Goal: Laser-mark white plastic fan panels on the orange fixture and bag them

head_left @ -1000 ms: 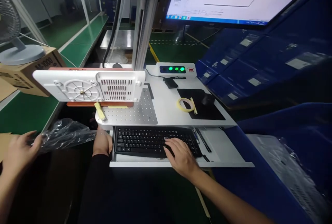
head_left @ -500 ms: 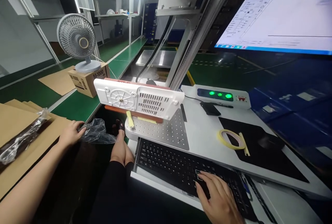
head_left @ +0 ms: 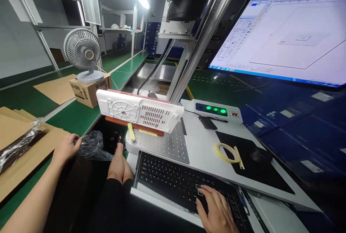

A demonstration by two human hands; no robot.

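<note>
My left hand grips the edge of a clear plastic bag that lies crumpled beside my knees at the left of the desk. My right hand rests on the black keyboard, fingers bent down onto keys near its right end. A white vented plastic panel stands tilted on an orange-brown fixture over the perforated metal plate. Above it hangs the dark machine head.
A monitor with a drawing window fills the upper right. A control box with green lights, a tape roll and a black mat lie on the desk. At the left are a fan on a carton, cardboard sheets and a bagged item.
My view has risen from the desk toward the monitor and machine head. My left hand stays on the bag edge and my right hand stays on the keyboard.
</note>
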